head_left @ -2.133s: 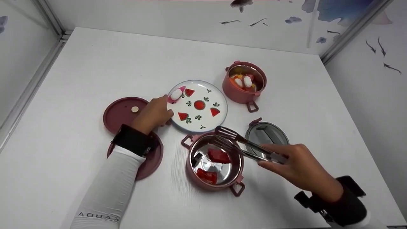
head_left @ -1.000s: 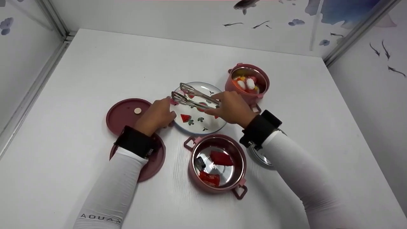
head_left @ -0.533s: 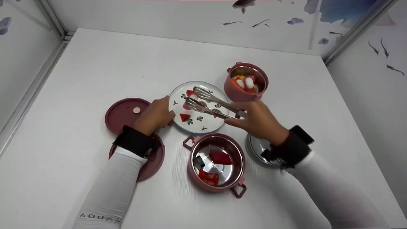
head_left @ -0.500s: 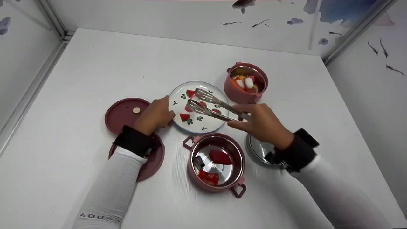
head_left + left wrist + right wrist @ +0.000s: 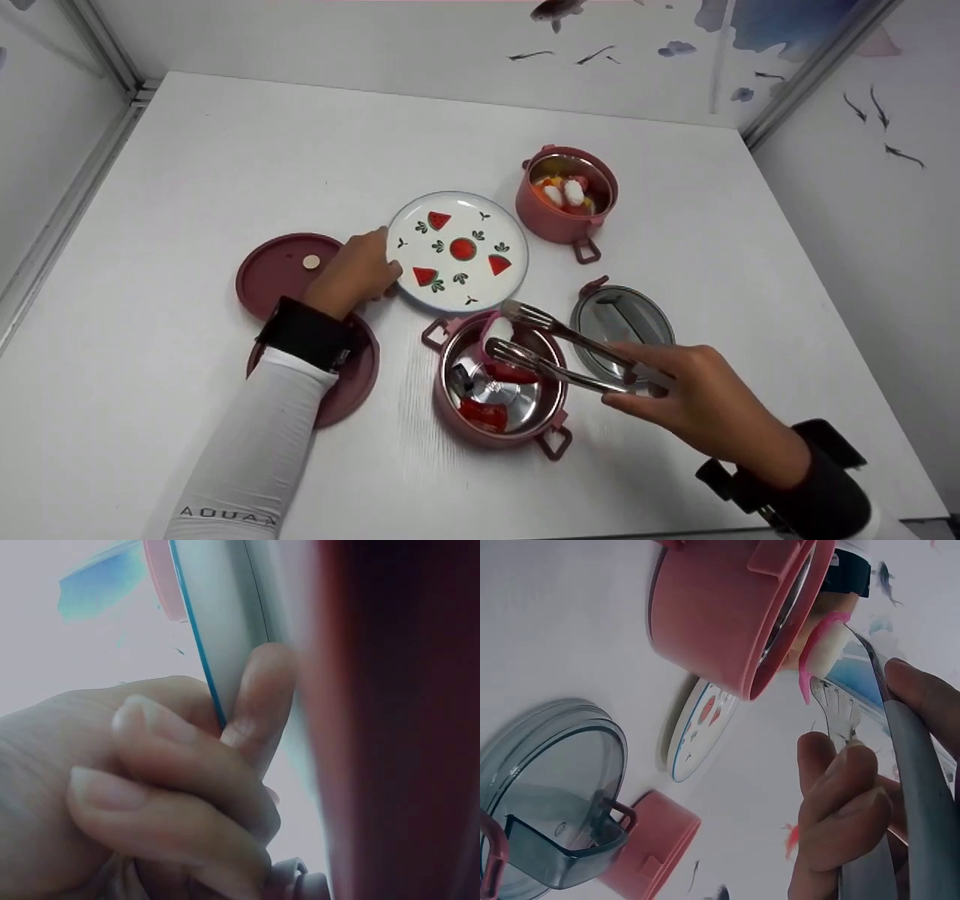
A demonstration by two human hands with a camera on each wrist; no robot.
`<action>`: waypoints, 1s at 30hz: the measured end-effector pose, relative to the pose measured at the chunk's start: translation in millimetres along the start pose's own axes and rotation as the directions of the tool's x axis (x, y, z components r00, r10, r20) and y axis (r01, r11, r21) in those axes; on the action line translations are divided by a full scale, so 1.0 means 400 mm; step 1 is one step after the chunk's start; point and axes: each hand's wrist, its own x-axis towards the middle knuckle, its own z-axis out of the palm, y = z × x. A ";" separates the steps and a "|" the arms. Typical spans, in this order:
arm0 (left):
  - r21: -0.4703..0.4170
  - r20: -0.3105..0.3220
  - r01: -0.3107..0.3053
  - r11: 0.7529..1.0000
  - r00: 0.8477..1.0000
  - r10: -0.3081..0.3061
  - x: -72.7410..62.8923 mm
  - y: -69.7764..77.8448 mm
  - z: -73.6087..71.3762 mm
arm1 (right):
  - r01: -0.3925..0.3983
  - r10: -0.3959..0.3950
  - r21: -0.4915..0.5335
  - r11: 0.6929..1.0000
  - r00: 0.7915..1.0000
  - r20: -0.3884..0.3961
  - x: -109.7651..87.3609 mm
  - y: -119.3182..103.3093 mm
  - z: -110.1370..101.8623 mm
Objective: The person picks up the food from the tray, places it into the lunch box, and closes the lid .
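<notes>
Maroon discs (image 5: 276,281) (left arm (image 5: 244,442) across), tongs (image 5: 571,375), lid (image 5: 609,319)

Right hand (image 5: 701,397) hides handle ends of tongs (image 5: 559,371); lower maroon lid (image 5: 363,381) partly lost behind left wristband (image 5: 306,330); right sleeve (image 5: 889,526) cut off!

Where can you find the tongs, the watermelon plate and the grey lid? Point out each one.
Tongs (image 5: 589,343), head view: partway along the upper of their two arms.
Watermelon plate (image 5: 463,249), head view: the round print at its middle.
Grey lid (image 5: 611,324), head view: its top face.
</notes>
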 end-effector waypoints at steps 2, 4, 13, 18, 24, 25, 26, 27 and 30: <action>-0.001 0.006 0.007 1.000 1.000 -0.007 0.001 -0.004 -0.001 | -0.003 0.003 -0.004 1.000 1.000 0.004 -0.004 0.002 0.004; -0.003 0.007 0.011 1.000 1.000 -0.011 0.002 -0.005 -0.001 | -0.003 0.004 -0.011 1.000 1.000 0.004 -0.005 0.006 0.007; 0.007 0.007 0.004 1.000 1.000 -0.004 0.005 -0.004 -0.002 | -0.009 0.017 0.077 0.997 0.995 -0.095 0.000 0.033 0.008; 0.021 0.002 -0.011 1.000 1.000 0.011 0.008 -0.003 0.000 | -0.047 0.061 0.084 0.995 0.985 -0.164 0.021 0.082 -0.012; 0.008 0.013 0.007 1.000 1.000 -0.007 0.011 -0.002 0.002 | -0.149 0.163 0.070 0.986 0.945 -0.284 0.053 0.189 -0.051; 0.006 0.012 0.007 1.000 1.000 -0.007 0.011 -0.002 0.002 | -0.182 0.199 0.084 0.980 0.934 -0.299 0.059 0.209 -0.058; 0.002 0.011 0.006 1.000 1.000 -0.006 0.012 -0.003 0.002 | -0.208 0.230 0.103 0.973 0.924 -0.306 0.066 0.229 -0.066; -0.002 0.011 0.007 1.000 1.000 -0.007 0.011 -0.003 0.003 | -0.240 0.266 0.121 0.963 0.913 -0.308 0.074 0.251 -0.072; -0.008 0.016 0.012 1.000 1.000 -0.012 0.008 -0.009 0.004 | -0.340 0.373 0.160 0.927 0.885 -0.279 0.099 0.320 -0.084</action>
